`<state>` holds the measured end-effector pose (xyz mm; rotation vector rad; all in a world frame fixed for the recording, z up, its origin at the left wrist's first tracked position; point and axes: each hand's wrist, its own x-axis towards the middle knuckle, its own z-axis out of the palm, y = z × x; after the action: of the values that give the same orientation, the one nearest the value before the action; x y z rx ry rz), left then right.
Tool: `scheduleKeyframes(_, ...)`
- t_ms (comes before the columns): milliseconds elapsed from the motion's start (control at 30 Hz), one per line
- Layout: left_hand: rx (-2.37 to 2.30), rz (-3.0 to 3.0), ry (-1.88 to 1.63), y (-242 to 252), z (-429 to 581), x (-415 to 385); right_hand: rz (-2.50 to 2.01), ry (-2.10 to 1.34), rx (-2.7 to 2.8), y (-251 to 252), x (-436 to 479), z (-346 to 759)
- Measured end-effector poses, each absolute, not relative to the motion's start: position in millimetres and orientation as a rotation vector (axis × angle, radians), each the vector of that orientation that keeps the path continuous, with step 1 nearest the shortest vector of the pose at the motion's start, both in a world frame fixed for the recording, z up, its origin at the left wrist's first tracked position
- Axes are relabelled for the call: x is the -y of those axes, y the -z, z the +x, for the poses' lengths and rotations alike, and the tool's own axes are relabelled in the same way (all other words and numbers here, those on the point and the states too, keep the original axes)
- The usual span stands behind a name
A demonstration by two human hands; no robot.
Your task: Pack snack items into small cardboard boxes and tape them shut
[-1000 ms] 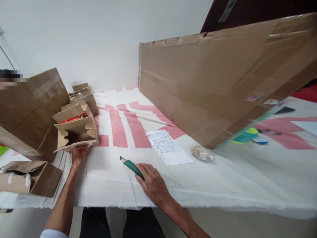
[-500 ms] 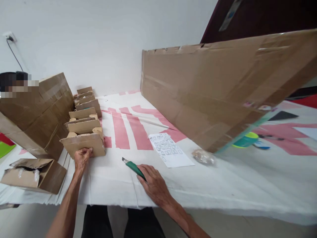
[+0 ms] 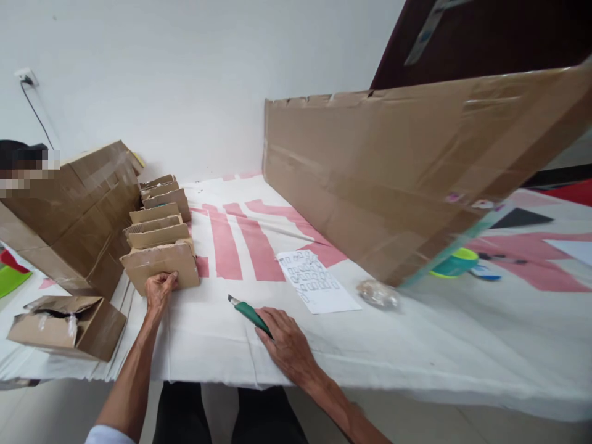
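My left hand [image 3: 160,291] is closed on the front wall of the nearest small cardboard box [image 3: 161,265], fingers pinched near its lower middle. That box stands at the near end of a row of open cardboard boxes [image 3: 161,213], packed one behind another. In my right hand [image 3: 289,345] is a green utility knife [image 3: 250,313], its short blade showing and pointing up and left. The hand rests low over the white cloth, apart from the boxes. A sheet of paper [image 3: 319,283] with hand-drawn small squares lies ahead and to the right of the knife.
A torn cardboard box [image 3: 69,327] sits at the left edge. Large cardboard panels stand at left [image 3: 74,216] and right [image 3: 393,179]. A clear plastic bundle [image 3: 379,294] and a teal tape roll [image 3: 453,262] lie rightward. Another person's head shows at far left.
My left hand and the nearest box have shifted slightly right, and the row sits closer together at the back. The right hand and knife stay nearly still. The view has tilted a little.
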<state>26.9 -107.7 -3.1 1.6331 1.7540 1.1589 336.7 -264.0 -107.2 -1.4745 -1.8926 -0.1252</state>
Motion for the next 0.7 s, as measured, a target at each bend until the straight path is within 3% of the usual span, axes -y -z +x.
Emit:
scheduleKeyframes(200,-1.731,1.623,-1.122,2,24,118,-1.454,0.100,1.901,106,269,338)
scheduleKeyframes(333,-1.699,1.633,-1.110,1,21,125,-1.391,0.024,1.853,79,256,333)
scheduleKeyframes(433,-1.663,1.639,-1.118,1,21,129,-1.253,-0.261,1.816,34,201,324)
scheduleKeyframes(567,-1.615,1.644,-1.120,3,22,131,-1.223,-0.979,1.589,-26,76,304)
scheduleKeyframes(700,-1.583,1.642,-1.106,12,21,131,-1.293,-1.198,1.494,-44,-40,278)
